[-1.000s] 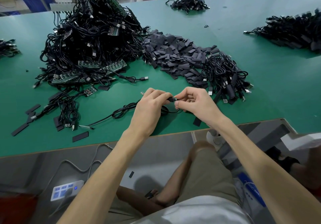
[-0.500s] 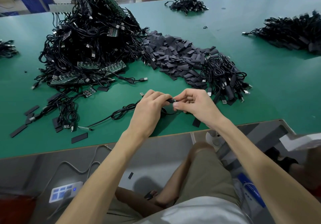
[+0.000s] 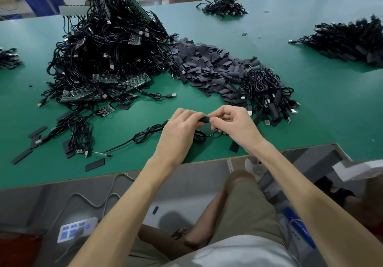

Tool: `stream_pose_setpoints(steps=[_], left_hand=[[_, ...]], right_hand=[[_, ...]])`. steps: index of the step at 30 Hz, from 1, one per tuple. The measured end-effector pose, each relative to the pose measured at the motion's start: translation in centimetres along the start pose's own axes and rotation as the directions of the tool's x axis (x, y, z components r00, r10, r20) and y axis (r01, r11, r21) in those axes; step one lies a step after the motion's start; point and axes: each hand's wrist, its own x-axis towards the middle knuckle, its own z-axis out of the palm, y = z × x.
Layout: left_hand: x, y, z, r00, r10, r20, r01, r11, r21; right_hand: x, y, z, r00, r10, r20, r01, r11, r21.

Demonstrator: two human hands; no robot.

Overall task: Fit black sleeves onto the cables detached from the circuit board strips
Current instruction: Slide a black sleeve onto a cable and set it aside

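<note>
My two hands meet over the near edge of the table. The fingers of my left hand point(image 3: 178, 130) curl round one short black sleeve point(image 3: 204, 119), a matte tube, and grip its left end. The thumb and forefinger of my right hand point(image 3: 234, 123) pinch its right end, the other fingers loosely bent.

One thin black cable point(image 3: 145, 134) loops beneath my hands on the smooth green table top point(image 3: 310, 105) and trails left in a loose knot. One flat black strip of sleeve point(image 3: 234, 147) lies just beside my right wrist.

Farther off, a spread of flat dark-grey sleeves point(image 3: 207, 65), too many to count, lies between two heaps. On the left is a tall tangle of black cables with green circuit board strips point(image 3: 107, 55), on the right a lower bundle of coiled cables point(image 3: 267, 92).

Three more cable heaps lie well apart: far point(image 3: 223, 7), far right point(image 3: 348, 41) and at the left edge point(image 3: 8, 58).
</note>
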Motion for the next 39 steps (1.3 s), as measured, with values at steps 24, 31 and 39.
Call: stream_pose_setpoints(steps=[24, 31, 39], left_hand=[[-0.11, -0.34, 0.04, 1.0, 0.014, -0.019, -0.014, 0.999, -0.029], [0.32, -0.53, 0.27, 0.988, -0.142, -0.062, 0.135, 0.985, -0.103], [0.3, -0.68, 0.35, 0.995, -0.1, -0.022, 0.098, 0.992, -0.078]], right_hand=[[0.06, 0.03, -0.37, 0.999, 0.005, 0.047, -0.006, 1.0, 0.023], [0.19, 0.03, -0.03, 0.999, 0.012, 0.052, -0.015, 0.998, 0.061], [0.27, 0.34, -0.05, 1.0, 0.004, -0.021, -0.004, 1.0, 0.011]])
